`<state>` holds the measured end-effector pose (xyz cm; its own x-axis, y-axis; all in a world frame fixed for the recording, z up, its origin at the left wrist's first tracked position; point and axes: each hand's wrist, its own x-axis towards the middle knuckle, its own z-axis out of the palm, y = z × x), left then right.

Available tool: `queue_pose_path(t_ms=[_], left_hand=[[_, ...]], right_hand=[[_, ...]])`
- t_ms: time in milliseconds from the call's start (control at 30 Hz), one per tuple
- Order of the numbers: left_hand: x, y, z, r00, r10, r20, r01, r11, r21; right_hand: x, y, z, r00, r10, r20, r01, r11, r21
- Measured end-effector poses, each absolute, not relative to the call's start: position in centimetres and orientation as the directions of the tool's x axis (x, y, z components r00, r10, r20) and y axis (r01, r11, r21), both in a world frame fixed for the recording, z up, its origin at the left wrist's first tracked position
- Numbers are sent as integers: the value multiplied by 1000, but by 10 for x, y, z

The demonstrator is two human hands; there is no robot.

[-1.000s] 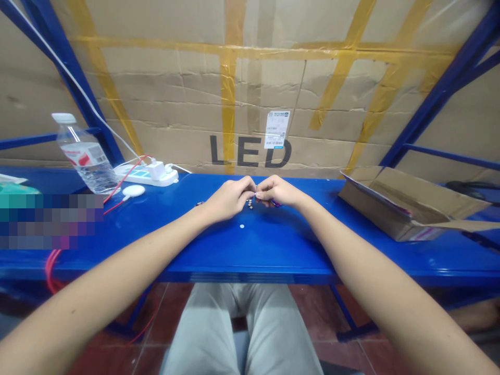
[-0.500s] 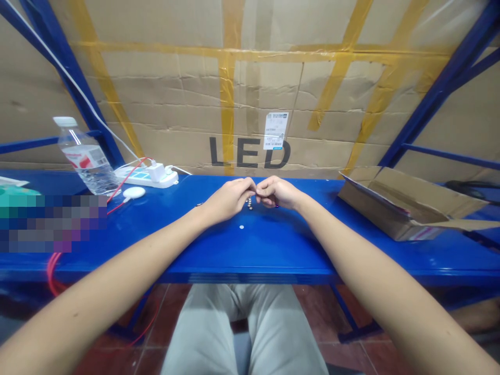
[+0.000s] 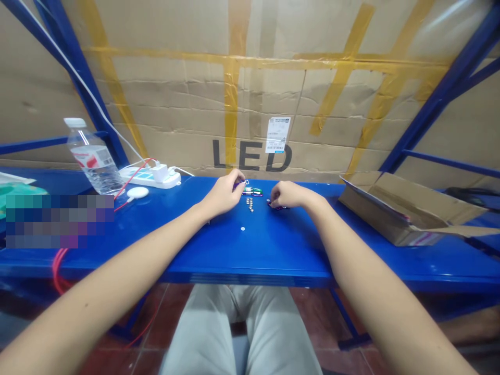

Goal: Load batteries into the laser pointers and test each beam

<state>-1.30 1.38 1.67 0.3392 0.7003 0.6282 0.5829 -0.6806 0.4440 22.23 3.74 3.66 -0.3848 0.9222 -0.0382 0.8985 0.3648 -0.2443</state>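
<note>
My left hand (image 3: pixel 224 194) is closed around a small shiny purple piece (image 3: pixel 236 185); a square metal loop (image 3: pixel 246 182) shows by its fingertips. Just beyond, several slim glossy green and purple pieces (image 3: pixel 254 191) lie side by side on the blue table. Between my hands, small round silvery discs (image 3: pixel 250 203) form a short double row. My right hand (image 3: pixel 288 195) has its fingers curled down over small purple pieces (image 3: pixel 278 207) on the tabletop. A tiny bright spot shows at its fingertips, too small to name. Nearer to me lies one pale disc (image 3: pixel 242 228).
At the right stands an open cardboard box (image 3: pixel 390 213). On the left are a water bottle (image 3: pixel 94 161), a power strip (image 3: pixel 172 178), a white round charger (image 3: pixel 137 192) and a red cable (image 3: pixel 58 265). A large cardboard panel (image 3: pixel 175 114) rises behind the table (image 3: pixel 250 260).
My hands, fingertips together before, have moved apart. The right went down to the purple pieces; the left still holds a small piece. The discs and glossy pieces show more fully. The view shifted slightly.
</note>
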Motion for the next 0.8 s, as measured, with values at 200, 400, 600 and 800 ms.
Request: queue_pose_path(t_ms=[200, 400, 600, 800], left_hand=[[-14, 16, 14, 352, 693, 629, 590, -686, 426], [-15, 19, 13, 355, 689, 632, 593, -688, 418], [-15, 20, 12, 385, 672, 632, 586, -708, 396], [-14, 21, 9, 431, 665, 610, 589, -720, 368]], right_hand=[[217, 42, 25, -405, 910, -87, 905, 385, -183], [209, 36, 23, -539, 840, 62, 779, 525, -343], [198, 31, 26, -455, 874, 170, 461, 395, -795], [187, 28, 22, -373, 881, 290, 362, 426, -829]])
